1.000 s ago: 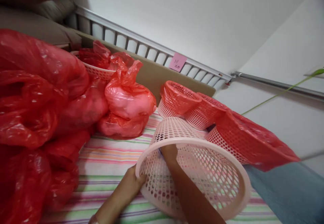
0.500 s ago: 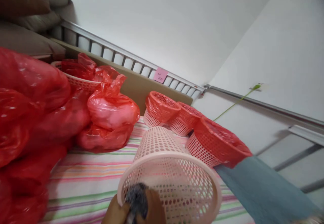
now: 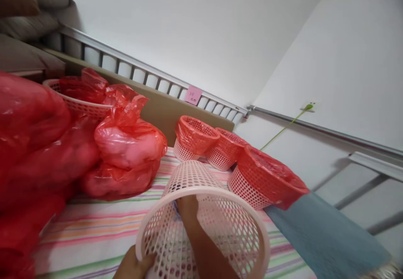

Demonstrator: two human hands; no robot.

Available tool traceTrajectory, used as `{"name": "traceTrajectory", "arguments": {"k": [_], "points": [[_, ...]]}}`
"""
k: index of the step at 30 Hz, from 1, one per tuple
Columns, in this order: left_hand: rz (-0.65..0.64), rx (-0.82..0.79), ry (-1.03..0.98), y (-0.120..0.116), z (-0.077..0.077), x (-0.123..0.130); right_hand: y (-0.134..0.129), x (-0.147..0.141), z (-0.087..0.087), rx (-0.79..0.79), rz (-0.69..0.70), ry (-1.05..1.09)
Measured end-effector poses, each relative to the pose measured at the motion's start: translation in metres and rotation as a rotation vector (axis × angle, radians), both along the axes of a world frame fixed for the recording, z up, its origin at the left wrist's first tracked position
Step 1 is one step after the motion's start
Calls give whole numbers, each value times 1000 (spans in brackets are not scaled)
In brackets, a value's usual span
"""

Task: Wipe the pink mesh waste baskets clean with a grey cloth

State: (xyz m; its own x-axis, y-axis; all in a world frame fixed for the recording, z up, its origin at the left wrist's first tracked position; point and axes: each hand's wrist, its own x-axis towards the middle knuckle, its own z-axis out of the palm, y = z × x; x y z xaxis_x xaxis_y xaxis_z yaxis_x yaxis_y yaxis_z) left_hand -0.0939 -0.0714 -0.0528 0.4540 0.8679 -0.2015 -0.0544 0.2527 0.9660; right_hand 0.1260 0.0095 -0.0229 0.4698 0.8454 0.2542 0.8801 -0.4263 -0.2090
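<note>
A pale pink perforated plastic basket (image 3: 201, 190) lies on its side, its open mouth towards me. My left hand (image 3: 135, 262) grips the lower left of its rim. Through the mouth reaches my right hand (image 3: 188, 207), near the inner left wall with its fingers curled. A bit of grey-blue cloth (image 3: 177, 211) shows beside those fingers; the rest of it is hidden behind the hand.
Red plastic bags (image 3: 126, 144), tied and full, are heaped on the left. Three baskets with red liners (image 3: 267, 174) stand beyond on the striped sheet (image 3: 94, 224). A blue-grey cloth (image 3: 327, 232) hangs at the right, and a metal rail (image 3: 151, 73) runs behind.
My right hand has gone from the basket's rim deep inside it, taking the dark grey cloth along. My left hand stays at the rim. The view has shifted slightly.
</note>
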Motion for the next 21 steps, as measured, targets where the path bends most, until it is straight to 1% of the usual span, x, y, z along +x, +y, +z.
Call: {"name": "traceTrajectory", "arguments": {"k": [2, 4, 7, 9, 10, 12, 14, 16, 17, 18, 19, 20, 21], "points": [[-78, -36, -70, -6, 6, 3, -2, 1, -1, -6, 12, 18], [-73, -43, -74, -15, 5, 8, -8, -1, 2, -7, 45, 35], [-3, -12, -10, -24, -6, 14, -27, -12, 10, -9, 77, 42], [6, -18, 2, -23, -15, 15, -49, -24, 8, -12, 87, 43], [-7, -22, 2, -21, -18, 15, -63, -30, 3, -9, 98, 50], [-21, 19, -6, -18, -19, 14, -98, -41, -14, 3, 147, 73], [-18, 94, -4, -17, -14, 12, -133, -48, -33, 1, 210, 84], [-24, 157, -2, -18, -6, 11, -157, -50, -45, -26, 283, 69], [-31, 169, 0, -20, -2, 11, -162, -50, -45, -36, 316, 62], [-35, 157, 10, -21, 0, 12, -162, -50, -42, -35, 333, 57], [-32, 129, 22, -23, 2, 12, -155, -48, -35, -23, 333, 51], [-23, 99, 33, -24, 3, 13, -144, -46, -26, -11, 316, 42], [-14, 71, 38, -24, 3, 14, -128, -43, -16, 2, 269, 28]]}}
